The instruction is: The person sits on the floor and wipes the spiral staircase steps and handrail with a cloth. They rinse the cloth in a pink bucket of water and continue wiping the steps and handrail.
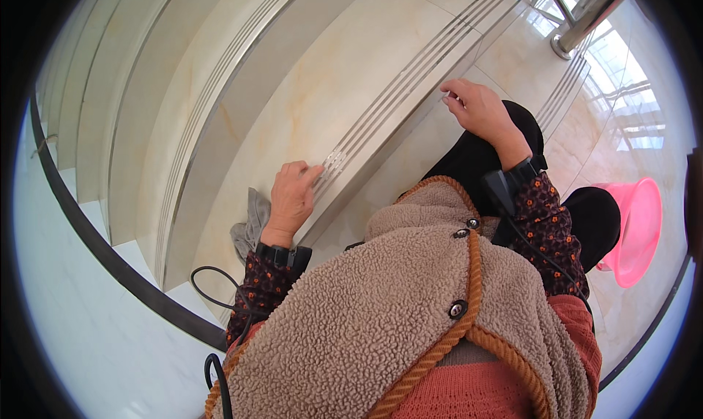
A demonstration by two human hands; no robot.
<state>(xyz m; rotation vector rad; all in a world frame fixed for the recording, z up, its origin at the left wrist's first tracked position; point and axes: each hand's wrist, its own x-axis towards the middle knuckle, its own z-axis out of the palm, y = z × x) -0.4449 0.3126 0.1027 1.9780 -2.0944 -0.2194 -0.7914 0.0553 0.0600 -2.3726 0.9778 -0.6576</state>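
Observation:
My left hand (294,196) is at the grooved edge strip of a tiled stair step (329,89), its thumb and index finger by wet-looking spots on the strip. A crumpled grey cloth (250,224) lies on the step just beyond that wrist. My right hand (475,108) hangs over the step's front edge above my knee, fingers curled, with thumb and index finger close together. Whether a small thing is between those fingertips cannot be told. Both wrists wear black straps with devices and cables.
A pink plastic basin (640,232) stands on the tiled floor at the right, beside my knee. A metal railing post (587,20) rises at the upper right. More curved steps climb to the left, bordered by a dark skirting strip (110,254) along the wall.

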